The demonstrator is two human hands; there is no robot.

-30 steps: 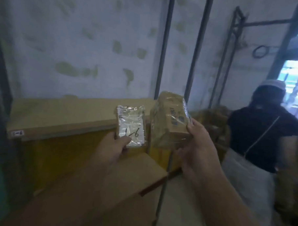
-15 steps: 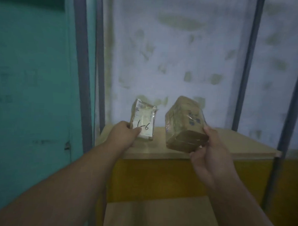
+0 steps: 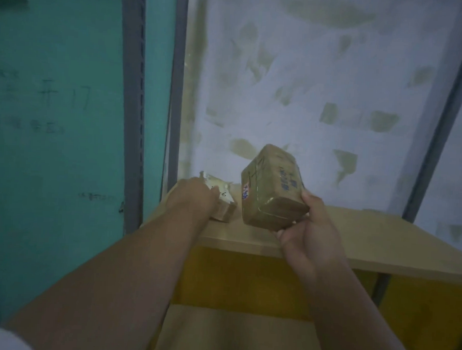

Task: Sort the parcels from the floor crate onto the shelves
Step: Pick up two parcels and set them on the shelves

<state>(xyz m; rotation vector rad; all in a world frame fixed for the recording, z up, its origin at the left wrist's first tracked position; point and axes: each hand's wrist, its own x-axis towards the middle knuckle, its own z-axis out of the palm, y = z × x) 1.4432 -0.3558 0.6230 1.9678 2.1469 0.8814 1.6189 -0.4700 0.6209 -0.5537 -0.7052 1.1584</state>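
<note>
My left hand (image 3: pixel 190 199) grips a small parcel (image 3: pixel 223 201) with a white hand-marked label, holding it down at the left end of the wooden shelf board (image 3: pixel 367 233). The parcel looks to touch the board, tilted. My right hand (image 3: pixel 305 231) holds a larger brown taped box (image 3: pixel 273 190) from below, tilted, just above the shelf's front edge. A blue stamp and a small sticker show on the box. The floor crate is out of view.
Grey metal uprights (image 3: pixel 132 104) frame the shelf at the left and the right. A teal wall (image 3: pixel 55 114) with faint writing is at the left, a patchy white wall behind. A lower shelf board (image 3: pixel 231 333) lies beneath, backed by yellow panels.
My left hand has lowered the small parcel from mid-air onto the shelf's left end. The view has moved closer to the shelf, and the brown box stays raised in my right hand.
</note>
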